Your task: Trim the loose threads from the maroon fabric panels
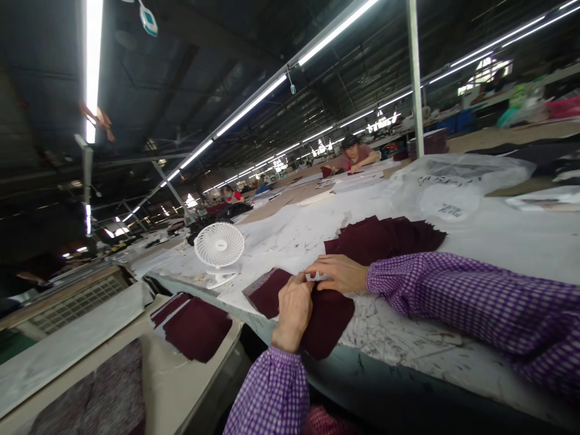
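Dark maroon fabric pieces (327,320) lie at the near edge of the white-covered table, partly hanging over it. My left hand (294,305) rests on them with its fingers bent down, their tips hidden from clear view. From the right, my right hand (339,273) reaches over the same cloth, fingers spread and pointing left, the tips close to my left hand. Another maroon piece with a greyish edge (270,292) lies just left of my left hand. Behind my right hand is a fanned pile of maroon pieces (389,237).
A white fan (219,244) stands on the table (290,232). Lower left, a side surface holds more maroon pieces (198,326) and speckled cloth (97,396). A clear plastic bag (448,193) lies right, near a metal pole (415,84). A person (356,154) leans over farther back.
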Demonstrator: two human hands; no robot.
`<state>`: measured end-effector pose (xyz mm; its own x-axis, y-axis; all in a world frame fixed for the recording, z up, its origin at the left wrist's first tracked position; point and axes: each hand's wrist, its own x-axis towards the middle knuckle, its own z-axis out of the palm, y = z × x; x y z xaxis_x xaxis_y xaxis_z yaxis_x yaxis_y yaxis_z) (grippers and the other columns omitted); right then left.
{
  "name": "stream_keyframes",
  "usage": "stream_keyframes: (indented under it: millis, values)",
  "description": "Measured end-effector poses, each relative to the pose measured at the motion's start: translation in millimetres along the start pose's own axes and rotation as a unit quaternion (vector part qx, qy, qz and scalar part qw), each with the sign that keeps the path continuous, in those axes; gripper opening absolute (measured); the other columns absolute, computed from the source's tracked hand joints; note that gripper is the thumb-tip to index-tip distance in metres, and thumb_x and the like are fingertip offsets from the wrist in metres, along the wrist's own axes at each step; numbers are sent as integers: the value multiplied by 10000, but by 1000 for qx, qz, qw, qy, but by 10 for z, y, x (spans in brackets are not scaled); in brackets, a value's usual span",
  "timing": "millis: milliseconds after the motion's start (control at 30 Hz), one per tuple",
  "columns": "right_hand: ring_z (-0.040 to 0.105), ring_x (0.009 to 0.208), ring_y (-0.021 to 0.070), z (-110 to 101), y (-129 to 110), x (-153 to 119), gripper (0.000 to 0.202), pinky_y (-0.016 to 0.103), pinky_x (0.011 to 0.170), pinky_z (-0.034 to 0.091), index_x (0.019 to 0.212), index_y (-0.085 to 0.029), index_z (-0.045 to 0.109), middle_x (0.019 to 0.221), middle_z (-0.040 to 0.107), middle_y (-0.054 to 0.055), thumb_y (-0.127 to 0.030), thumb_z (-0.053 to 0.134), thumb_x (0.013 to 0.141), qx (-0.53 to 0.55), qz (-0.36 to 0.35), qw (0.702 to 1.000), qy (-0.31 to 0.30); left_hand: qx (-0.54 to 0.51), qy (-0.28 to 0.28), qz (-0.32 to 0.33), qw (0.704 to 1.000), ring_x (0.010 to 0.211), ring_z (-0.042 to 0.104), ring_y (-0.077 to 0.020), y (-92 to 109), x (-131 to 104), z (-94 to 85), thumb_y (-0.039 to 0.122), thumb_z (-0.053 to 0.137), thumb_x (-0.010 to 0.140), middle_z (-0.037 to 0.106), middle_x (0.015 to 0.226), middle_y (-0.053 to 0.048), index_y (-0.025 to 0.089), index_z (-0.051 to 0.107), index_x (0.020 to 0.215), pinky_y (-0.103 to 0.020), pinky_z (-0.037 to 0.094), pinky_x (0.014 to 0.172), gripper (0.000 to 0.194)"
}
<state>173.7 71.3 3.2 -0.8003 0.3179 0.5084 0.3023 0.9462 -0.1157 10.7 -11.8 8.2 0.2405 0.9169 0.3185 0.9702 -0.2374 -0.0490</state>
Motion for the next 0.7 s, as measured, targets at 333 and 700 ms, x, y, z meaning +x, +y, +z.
stream_keyframes:
  millis: [333, 700]
  values:
    - [542, 886, 193, 27, 49, 14, 325, 326, 819, 409, 1144, -159, 580, 935, 671, 56, -322, 537, 866, -34, -14, 999, -32, -51, 5, -17, 999, 885, 572, -166, -29, -9, -38, 191, 439, 888, 616, 927, -30, 252, 685, 965, -255, 428, 738, 264]
    - [553, 865, 194, -75, 18, 92, 319, 341, 836, 399, 1019, -182, 679, 883, 663, 67, -381, 454, 911, -18, -22, 995, -95, -160, 92, -11, 983, 779, 532, -138, -348, -409, -3, 181, 396, 904, 583, 807, -27, 200, 699, 852, -240, 417, 686, 308]
